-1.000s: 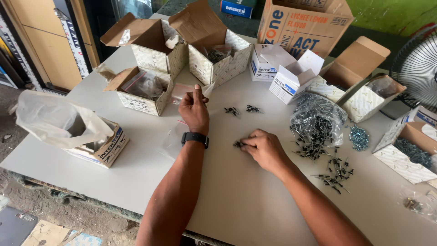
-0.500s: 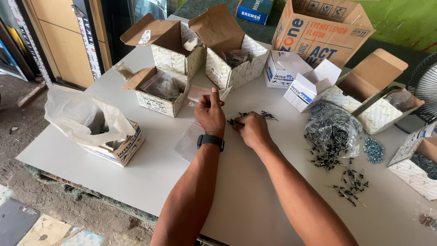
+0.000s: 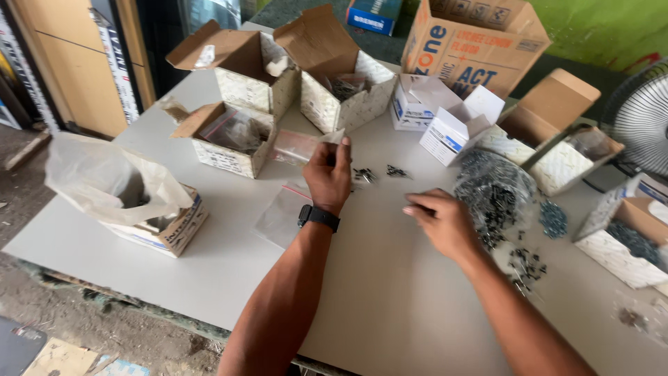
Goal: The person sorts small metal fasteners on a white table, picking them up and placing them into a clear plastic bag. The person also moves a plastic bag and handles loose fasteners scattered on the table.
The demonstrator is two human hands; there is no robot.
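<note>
From the head camera, the left hand (image 3: 328,174) is raised off the pale, smooth tabletop (image 3: 209,257), fingers pinched shut on the edge of a small clear plastic bag (image 3: 299,145), a black watch (image 3: 319,216) on its wrist. The right hand (image 3: 440,220) hovers low, palm down, fingers loosely open and holding nothing. Two little clusters of dark metal fasteners (image 3: 379,173) lie between the hands, beside a crinkled bag of fasteners (image 3: 492,188) and patterned cardboard boxes (image 3: 224,139).

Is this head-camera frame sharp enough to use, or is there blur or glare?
Head view: even daylight, soft shadows, no glare on the table; motion blur smears the right hand and the loose screws beside it; the left hand holding a clear bag is fairly sharp.
</note>
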